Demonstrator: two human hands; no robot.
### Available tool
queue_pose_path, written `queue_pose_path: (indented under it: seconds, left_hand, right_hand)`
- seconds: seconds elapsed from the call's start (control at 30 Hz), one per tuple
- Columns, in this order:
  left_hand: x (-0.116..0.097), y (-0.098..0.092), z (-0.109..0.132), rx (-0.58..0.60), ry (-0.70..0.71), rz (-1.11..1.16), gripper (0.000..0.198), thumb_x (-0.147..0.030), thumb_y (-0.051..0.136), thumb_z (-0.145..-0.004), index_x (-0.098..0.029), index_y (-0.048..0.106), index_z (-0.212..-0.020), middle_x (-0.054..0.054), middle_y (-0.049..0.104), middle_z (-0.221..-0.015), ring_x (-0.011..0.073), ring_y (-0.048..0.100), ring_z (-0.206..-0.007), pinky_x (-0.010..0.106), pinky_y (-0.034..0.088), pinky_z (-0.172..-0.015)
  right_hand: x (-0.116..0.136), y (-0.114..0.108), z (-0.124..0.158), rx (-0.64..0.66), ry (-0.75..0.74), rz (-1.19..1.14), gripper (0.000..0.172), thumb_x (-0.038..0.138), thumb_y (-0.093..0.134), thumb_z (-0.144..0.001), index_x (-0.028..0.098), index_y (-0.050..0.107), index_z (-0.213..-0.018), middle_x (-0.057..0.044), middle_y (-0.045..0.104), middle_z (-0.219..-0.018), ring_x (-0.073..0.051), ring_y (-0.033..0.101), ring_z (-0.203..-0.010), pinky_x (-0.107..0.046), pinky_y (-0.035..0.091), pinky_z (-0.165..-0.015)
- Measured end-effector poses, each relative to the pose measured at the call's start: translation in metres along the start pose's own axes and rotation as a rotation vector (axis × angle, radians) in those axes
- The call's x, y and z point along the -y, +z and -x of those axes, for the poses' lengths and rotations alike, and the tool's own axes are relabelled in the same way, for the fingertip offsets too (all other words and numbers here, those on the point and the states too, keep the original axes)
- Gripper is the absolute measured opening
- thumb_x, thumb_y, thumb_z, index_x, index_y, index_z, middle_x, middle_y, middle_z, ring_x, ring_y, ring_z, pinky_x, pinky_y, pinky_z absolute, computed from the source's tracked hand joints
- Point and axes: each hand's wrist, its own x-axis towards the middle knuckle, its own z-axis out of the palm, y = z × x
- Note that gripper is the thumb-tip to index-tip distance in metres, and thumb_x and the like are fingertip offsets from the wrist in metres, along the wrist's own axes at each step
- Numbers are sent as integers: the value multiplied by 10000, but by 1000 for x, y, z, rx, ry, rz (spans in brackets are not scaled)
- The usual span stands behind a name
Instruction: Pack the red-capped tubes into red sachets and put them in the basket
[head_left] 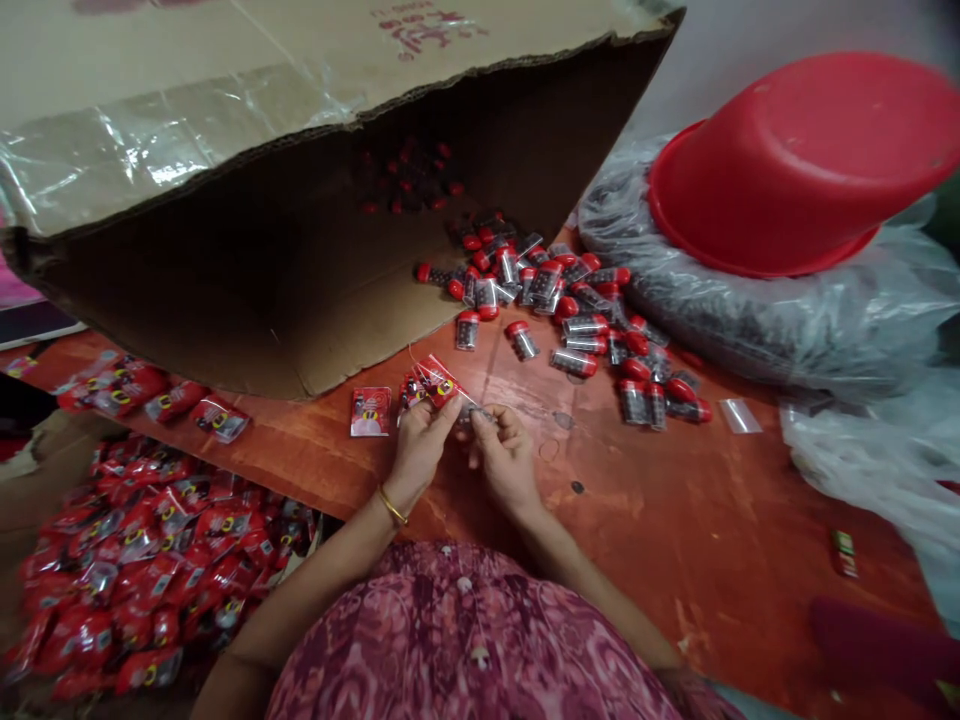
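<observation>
My left hand [420,440] is closed on a small red printed packet [435,381], held just above the orange-brown table [675,520]. My right hand [504,452] pinches something thin and clear at the packet's right end; I cannot make out what. A second red packet [370,411] lies flat on the table just left of my hands. Several small clear bottles with red caps [570,310] lie scattered beyond my hands, spilling from a tipped cardboard box [247,200].
A heap of filled red packets [150,560] lies at the lower left, more of them [150,395] along the table's left edge. A red plastic basin [802,160] sits upside down on a large clear bag of dark contents [750,310] at the right.
</observation>
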Motion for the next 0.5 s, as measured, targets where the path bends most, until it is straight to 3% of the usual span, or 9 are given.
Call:
queue_pose_path:
  seconds: [0.13, 0.3, 0.4, 0.5]
  left_hand:
    - [-4, 0, 3, 63, -3, 18, 346, -467, 716, -656, -132, 633, -623, -4, 600, -563, 87, 509, -530, 196, 406, -517]
    - [-4, 5, 3, -28, -65, 123, 384, -500, 725, -629, -129, 625, -624, -3, 592, -553, 85, 502, -490, 201, 397, -474]
    - [0, 7, 5, -19, -119, 99, 403, -503, 741, -602, -124, 604, -593, -13, 557, -517, 73, 468, -450, 188, 339, -406]
    - [-4, 2, 8, 7, -157, 113, 417, -521, 734, -598, -127, 600, -589, -11, 559, -519, 72, 457, -433, 186, 310, -372]
  right_hand:
    - [0, 0, 0, 32, 7, -36, 349, 508, 642, -726, 194, 500, -783, 89, 545, -494, -35, 418, -298, -148, 319, -309]
    - [-2, 8, 6, 26, -41, -4, 368, 519, 661, -706, 210, 484, -798, 109, 503, -474, -40, 395, -300, -150, 320, -300]
    - [-4, 9, 5, 37, -16, -30, 374, 540, 633, -731, 209, 473, -799, 100, 527, -501, -38, 406, -301, -153, 321, -310]
    - [-3, 4, 0, 158, 10, -59, 391, 552, 643, -723, 211, 479, -824, 88, 567, -538, -51, 481, -343, -167, 386, -374]
